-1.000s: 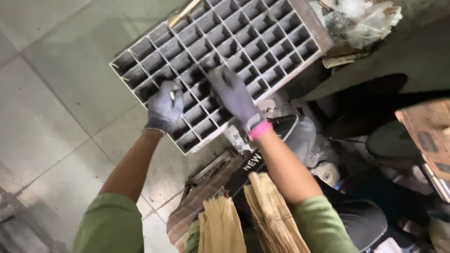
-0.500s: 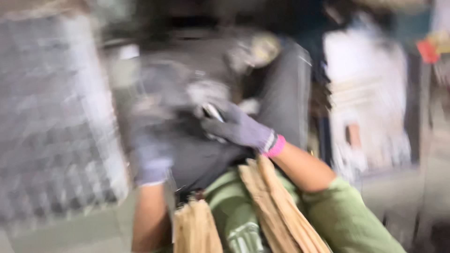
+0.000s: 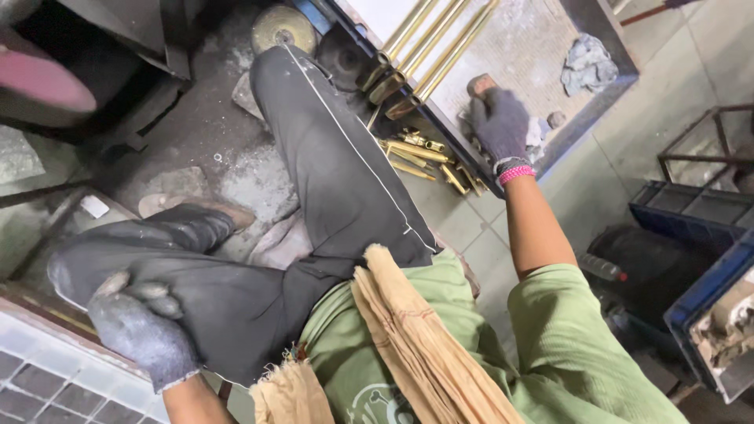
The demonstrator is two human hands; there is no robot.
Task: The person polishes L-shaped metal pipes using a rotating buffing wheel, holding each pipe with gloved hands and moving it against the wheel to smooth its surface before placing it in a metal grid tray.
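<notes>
While the grid tray [image 3: 47, 385] that both hands gripped a second ago now lies at the lower left edge of view, the left hand [image 3: 141, 334] rests loosely curled, holding nothing, on the dark trouser knee [image 3: 236, 306]. Farther right, brass rods [image 3: 428, 35] lean over the frame's edge. The right hand [image 3: 501, 126] has swung to a round-headed tool [image 3: 481, 85]; whether it grips is unclear.

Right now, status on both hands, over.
Left hand gloved, resting on knee, holding nothing. Right hand closed on wooden handle beside brass tubes. Nothing blocking.
</notes>
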